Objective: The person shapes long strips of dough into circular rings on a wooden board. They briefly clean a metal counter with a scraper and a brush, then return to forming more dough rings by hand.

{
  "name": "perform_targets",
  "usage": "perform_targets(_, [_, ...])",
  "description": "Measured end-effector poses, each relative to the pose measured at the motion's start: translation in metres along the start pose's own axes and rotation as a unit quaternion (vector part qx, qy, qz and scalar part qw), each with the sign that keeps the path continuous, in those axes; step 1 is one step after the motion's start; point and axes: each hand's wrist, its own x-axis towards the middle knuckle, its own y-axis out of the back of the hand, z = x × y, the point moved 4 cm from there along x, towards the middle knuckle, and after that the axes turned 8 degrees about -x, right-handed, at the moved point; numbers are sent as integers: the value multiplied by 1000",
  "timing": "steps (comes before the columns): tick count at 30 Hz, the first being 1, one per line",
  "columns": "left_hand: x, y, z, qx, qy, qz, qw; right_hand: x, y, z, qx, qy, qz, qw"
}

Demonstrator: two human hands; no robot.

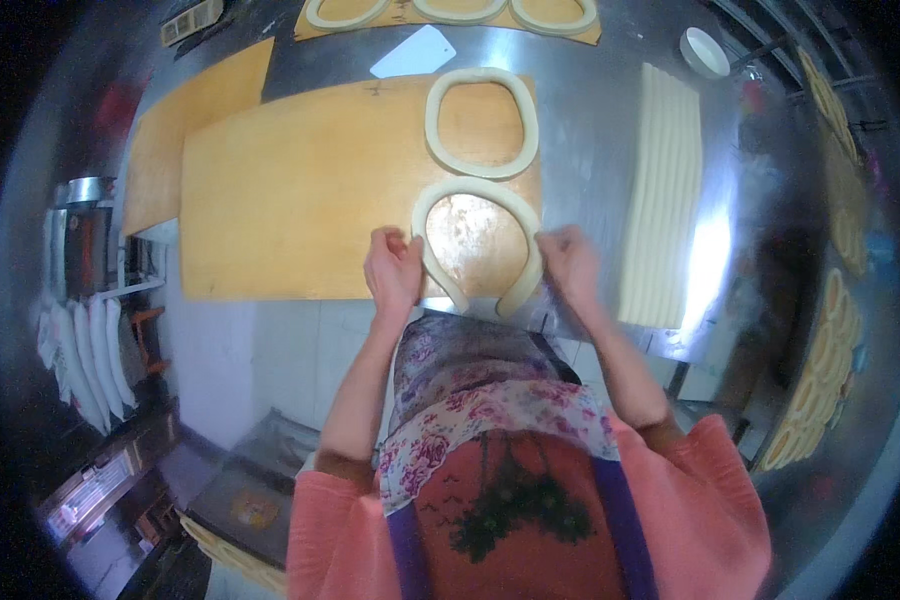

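A pale dough rope (pixel 475 187) lies bent like a horseshoe on the right end of a wooden board (pixel 290 190), its two loose ends pointing toward me at the near edge. My left hand (pixel 395 265) is closed at the rope's left side, fingers curled against it. Across from it, my right hand (pixel 568 262) pinches the right side of the same rope; its outline is slightly blurred. Just beyond the horseshoe, a closed dough ring (pixel 433 125) rests on the board.
Several straight dough strips (pixel 660 195) lie side by side on the metal table (pixel 585 130) to the right. A white scraper (pixel 417 52), a white bowl (pixel 705 52) and another board (pixel 598 38) with dough rings are farther back. At far right stand trays (pixel 815 390) of shaped dough.
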Motion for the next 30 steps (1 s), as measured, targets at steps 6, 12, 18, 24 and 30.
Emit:
perform_targets(6, [109, -36, 41, 21, -319, -150, 936, 81, 11, -66, -53, 301, 56, 951])
perform_targets(12, [162, -67, 44, 79, -308, -374, 871, 121, -21, -69, -116, 302, -108, 940])
perform_targets(18, [171, -63, 38, 58, -303, -350, 884, 123, -31, -70, -93, 255, -43, 962])
perform_targets(24, [207, -58, 45, 20, -175, -184, 967, 159, 0, -78, -1, 8, 69, 998])
perform_targets(30, [250, -102, 47, 89, -166, -166, 968, 220, -27, -75, -139, 50, 100, 984])
